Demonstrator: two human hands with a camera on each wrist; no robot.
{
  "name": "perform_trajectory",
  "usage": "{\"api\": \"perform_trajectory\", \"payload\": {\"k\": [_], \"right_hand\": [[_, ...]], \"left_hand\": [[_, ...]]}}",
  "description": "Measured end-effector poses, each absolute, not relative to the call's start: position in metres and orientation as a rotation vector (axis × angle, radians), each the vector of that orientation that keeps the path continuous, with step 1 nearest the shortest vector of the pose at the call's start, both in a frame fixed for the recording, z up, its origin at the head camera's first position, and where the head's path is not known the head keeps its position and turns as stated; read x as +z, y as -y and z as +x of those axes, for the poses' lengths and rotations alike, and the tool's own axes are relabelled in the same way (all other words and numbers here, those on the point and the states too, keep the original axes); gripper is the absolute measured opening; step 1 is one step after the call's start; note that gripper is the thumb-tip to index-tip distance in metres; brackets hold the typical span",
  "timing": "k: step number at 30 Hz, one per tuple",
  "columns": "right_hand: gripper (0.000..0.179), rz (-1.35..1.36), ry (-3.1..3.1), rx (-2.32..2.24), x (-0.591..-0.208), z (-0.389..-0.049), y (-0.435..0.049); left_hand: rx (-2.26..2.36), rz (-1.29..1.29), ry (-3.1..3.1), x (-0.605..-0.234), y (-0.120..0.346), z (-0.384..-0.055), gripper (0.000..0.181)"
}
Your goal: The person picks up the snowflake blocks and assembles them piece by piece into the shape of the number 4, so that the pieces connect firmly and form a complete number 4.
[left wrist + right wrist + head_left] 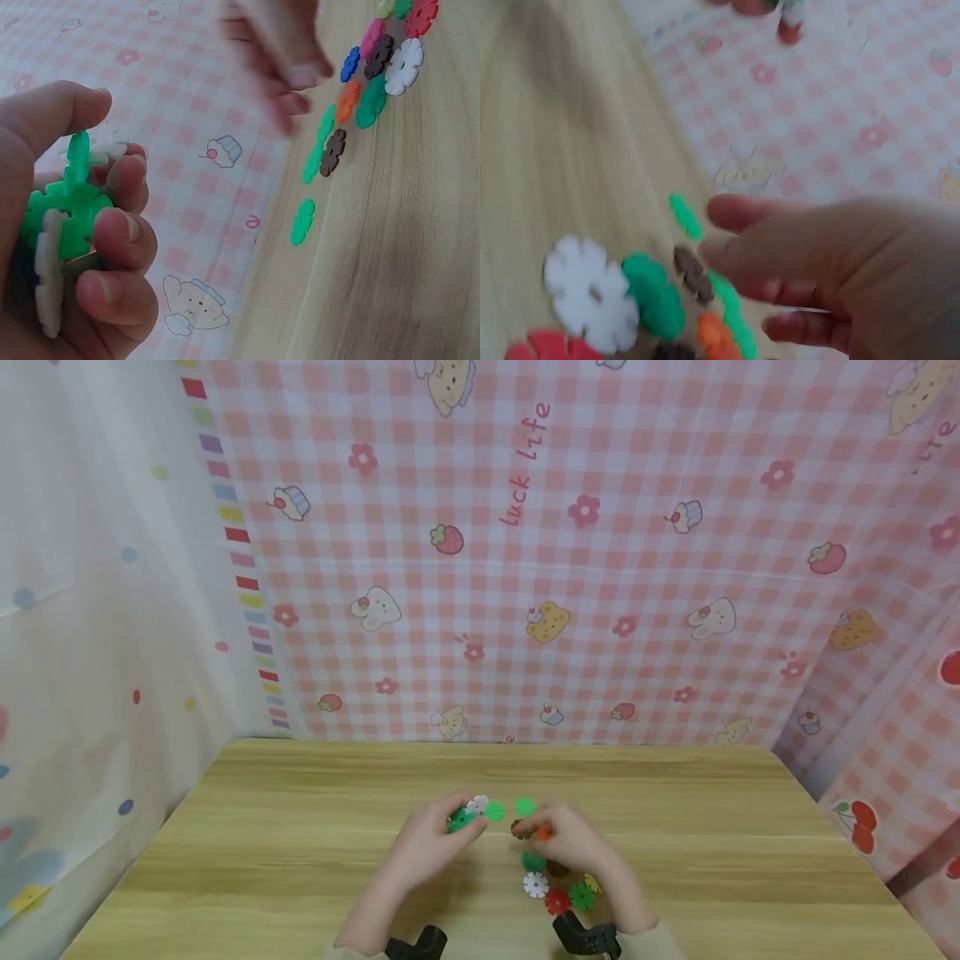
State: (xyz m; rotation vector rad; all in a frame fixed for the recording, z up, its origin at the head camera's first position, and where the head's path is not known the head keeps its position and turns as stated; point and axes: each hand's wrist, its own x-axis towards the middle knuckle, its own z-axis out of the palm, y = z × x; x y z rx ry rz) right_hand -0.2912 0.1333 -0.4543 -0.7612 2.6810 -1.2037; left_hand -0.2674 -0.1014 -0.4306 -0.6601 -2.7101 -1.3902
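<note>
My left hand (435,835) is raised over the table and holds a small joined cluster of notched plastic snowflake discs. In the left wrist view the cluster has a green disc (71,225), a white disc (49,274) seen edge-on and another white one (112,146) partly behind the fingers. My right hand (573,839) hovers just above the loose discs, blurred, with nothing visible in its loosely bent fingers. Nearest to it in the right wrist view are a brown disc (694,274), a bright green disc (685,216) and an orange disc (718,336).
More loose discs lie on the wooden table (300,860): a white disc (536,885), a red disc (557,902), a green disc (582,896), and in the left wrist view a blue disc (350,64) and a pink disc (372,37). A checked cloth (487,577) hangs behind the table.
</note>
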Motion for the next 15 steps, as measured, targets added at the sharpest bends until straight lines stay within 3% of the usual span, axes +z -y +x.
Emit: {"api": "perform_trajectory", "payload": {"k": [6,15], "right_hand": [[0.033,-0.695,-2.688,-1.009,-0.463,-0.290,-0.139],[0.025,-0.690,-2.802,-0.971,-0.473,-0.292,-0.135]], "left_hand": [[-1.389,-0.656,2.701,-0.432,0.103,-0.270,0.036],[-1.412,-0.658,2.674,-0.433,0.102,-0.271,0.029]]}}
